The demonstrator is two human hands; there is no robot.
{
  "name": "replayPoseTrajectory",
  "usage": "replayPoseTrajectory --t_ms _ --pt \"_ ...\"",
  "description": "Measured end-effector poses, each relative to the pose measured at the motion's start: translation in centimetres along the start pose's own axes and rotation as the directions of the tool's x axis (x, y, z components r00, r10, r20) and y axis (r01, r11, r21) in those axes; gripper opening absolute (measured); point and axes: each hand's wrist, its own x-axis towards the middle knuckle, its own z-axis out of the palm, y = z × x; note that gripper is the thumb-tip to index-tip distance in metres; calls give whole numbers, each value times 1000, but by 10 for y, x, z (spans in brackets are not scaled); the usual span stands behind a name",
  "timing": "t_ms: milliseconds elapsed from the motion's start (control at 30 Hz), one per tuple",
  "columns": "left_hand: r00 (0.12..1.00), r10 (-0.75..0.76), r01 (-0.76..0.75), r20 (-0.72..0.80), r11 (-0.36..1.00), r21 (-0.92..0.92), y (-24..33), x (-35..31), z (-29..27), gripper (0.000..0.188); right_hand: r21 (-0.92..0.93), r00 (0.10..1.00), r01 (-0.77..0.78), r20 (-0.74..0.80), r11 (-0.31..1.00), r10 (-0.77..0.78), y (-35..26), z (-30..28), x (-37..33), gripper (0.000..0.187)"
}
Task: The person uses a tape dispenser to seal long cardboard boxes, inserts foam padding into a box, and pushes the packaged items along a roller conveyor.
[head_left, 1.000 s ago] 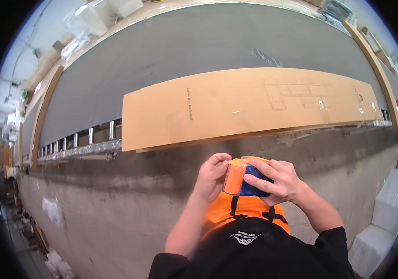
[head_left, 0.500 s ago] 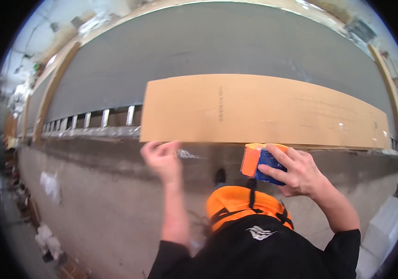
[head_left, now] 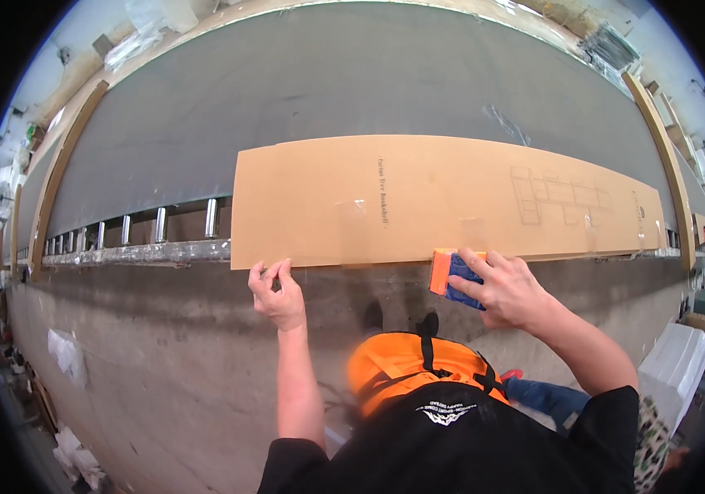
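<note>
A long flat brown cardboard box (head_left: 443,198) lies along the near edge of a grey conveyor belt (head_left: 303,90), with printing on top and strips of clear tape near its front edge. By the box's near left corner is my left hand (head_left: 278,296), its fingers curled and tips pinched together; what they hold, if anything, is too small to make out. My right hand (head_left: 511,290) grips an orange and blue tape dispenser (head_left: 445,274) at the middle of the box's near edge. The palm side of that hand is hidden.
Metal rollers (head_left: 161,224) show beneath the belt at left. Wooden posts (head_left: 72,165) cross the belt at both sides. White foam blocks (head_left: 675,362) stand at lower right, near another person's jeans-clad leg (head_left: 546,398). A crumpled plastic bag (head_left: 67,356) lies on the floor at left.
The view has shifted, but the box keeps its place on the conveyor. My left hand has settled near the box's corner, fingers closer together. Another person's leg has come into view at lower right.
</note>
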Motion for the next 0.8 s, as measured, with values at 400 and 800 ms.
replayPoseTrajectory --t_ms 400,800 --pt "998 43 -59 48 911 408 6 2 -9 81 -10 920 -142 367 990 136 -10 6 47 60" --pt "975 -12 23 -221 999 45 -42 5 63 58 -11 946 9 324 1000 -5 -11 -16 66 53"
